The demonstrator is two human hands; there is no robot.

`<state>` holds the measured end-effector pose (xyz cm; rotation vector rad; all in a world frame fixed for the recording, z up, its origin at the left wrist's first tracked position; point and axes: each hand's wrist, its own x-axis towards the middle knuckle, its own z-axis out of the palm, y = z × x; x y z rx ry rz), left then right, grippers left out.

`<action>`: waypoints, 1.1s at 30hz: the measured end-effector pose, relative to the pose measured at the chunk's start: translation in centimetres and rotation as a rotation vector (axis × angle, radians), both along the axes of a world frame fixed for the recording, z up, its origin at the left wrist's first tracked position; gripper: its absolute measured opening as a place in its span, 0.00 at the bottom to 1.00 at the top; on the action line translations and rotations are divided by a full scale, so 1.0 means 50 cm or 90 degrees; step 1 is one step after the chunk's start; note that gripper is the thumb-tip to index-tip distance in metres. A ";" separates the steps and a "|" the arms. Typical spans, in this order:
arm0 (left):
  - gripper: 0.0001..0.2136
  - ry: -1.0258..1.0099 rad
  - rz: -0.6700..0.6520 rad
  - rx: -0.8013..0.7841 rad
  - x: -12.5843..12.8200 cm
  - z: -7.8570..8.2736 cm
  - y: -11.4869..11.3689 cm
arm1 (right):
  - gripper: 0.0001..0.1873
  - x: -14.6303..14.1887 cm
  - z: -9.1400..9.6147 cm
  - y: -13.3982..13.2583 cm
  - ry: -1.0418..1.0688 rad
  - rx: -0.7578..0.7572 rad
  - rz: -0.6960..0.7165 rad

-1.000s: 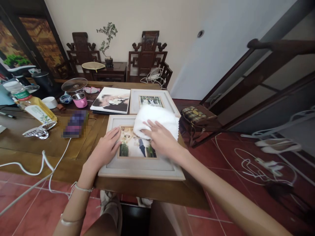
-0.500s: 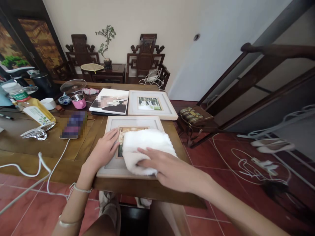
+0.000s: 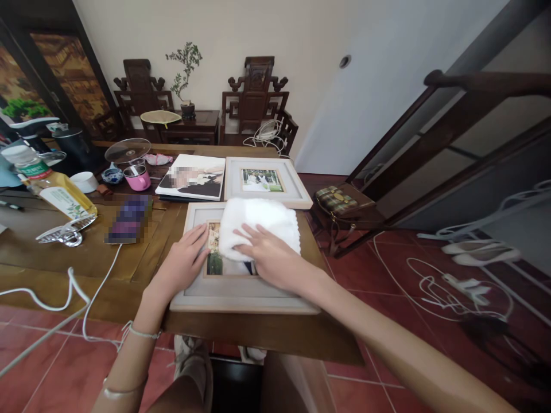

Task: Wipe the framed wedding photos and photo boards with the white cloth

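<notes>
A picture frame (image 3: pixel 241 304) with a pale border lies flat at the table's near edge. On its left side rests my left hand (image 3: pixel 183 261), fingers stretched out flat beside the inner picture (image 3: pixel 214 265). My right hand (image 3: pixel 273 255) presses a white fluffy cloth (image 3: pixel 262 218) onto the frame, its thumb side tucked into a fold. The cloth hides the upper right of the picture and the frame's far right corner. Touching or nearly touching the cloth's far edge is a second picture frame (image 3: pixel 297 195).
Left of the second frame lies a photo book (image 3: pixel 213 183). A pink mug (image 3: pixel 138 180), a phone (image 3: pixel 129 221) on a white cable, a hair claw clip (image 3: pixel 69 234) and a bottle of yellow liquid (image 3: pixel 64 192) occupy the left. A wooden chair with a plaid bag (image 3: pixel 338 199) stands right.
My right hand has slid the cloth away from me, toward the frame's far edge, uncovering the lower part of the frame. My left hand has stayed in place.
</notes>
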<state>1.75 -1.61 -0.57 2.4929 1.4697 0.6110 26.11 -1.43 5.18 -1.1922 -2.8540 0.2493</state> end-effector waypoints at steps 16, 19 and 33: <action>0.23 0.011 -0.010 -0.032 0.000 0.010 -0.002 | 0.38 -0.037 -0.003 -0.037 0.029 -0.109 0.054; 0.23 0.001 0.002 -0.019 0.002 0.007 -0.002 | 0.38 -0.038 -0.010 0.015 -0.005 -0.050 0.001; 0.23 -0.056 0.032 -0.035 0.001 0.006 -0.002 | 0.36 -0.042 0.050 -0.089 -0.065 -0.159 0.101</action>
